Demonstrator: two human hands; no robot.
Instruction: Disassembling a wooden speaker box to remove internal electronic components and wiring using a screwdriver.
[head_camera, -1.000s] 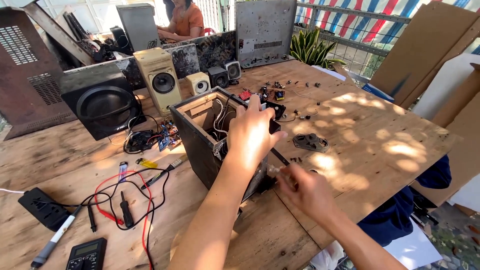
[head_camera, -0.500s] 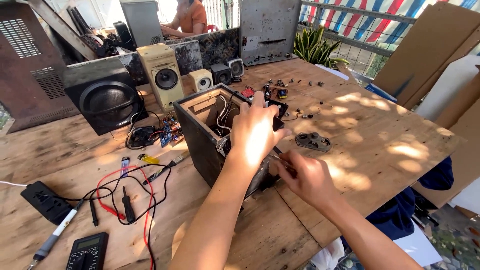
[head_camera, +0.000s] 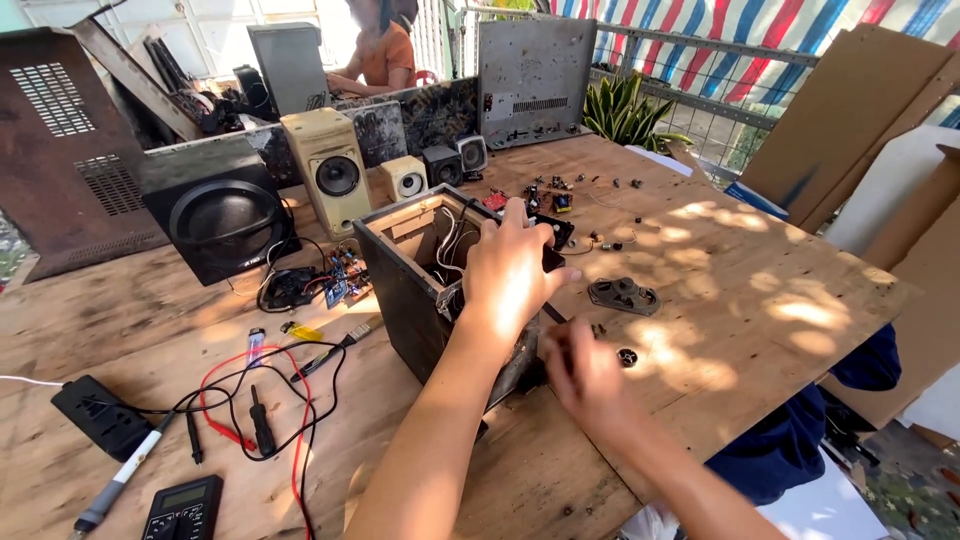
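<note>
An open dark wooden speaker box (head_camera: 405, 290) with wires inside lies on the wooden table (head_camera: 760, 290). My left hand (head_camera: 512, 272) grips its upper right edge, fingers over the rim. My right hand (head_camera: 582, 375) is blurred, just below the box's near right corner, with its fingers closed on what looks like a thin dark tool (head_camera: 553, 313) that points at the box side. A small round black part (head_camera: 627, 356) lies on the table right of that hand.
A black plate part (head_camera: 622, 295) and small loose parts (head_camera: 555, 192) lie right of the box. A black woofer (head_camera: 215, 215), beige speakers (head_camera: 330, 170), circuit boards, probe leads (head_camera: 262, 405) and a multimeter (head_camera: 182, 510) lie left. A person in orange (head_camera: 378, 52) sits behind.
My right hand has shifted a little left and closer to the box's corner. My left hand stays on the box rim. The view has tilted slightly.
</note>
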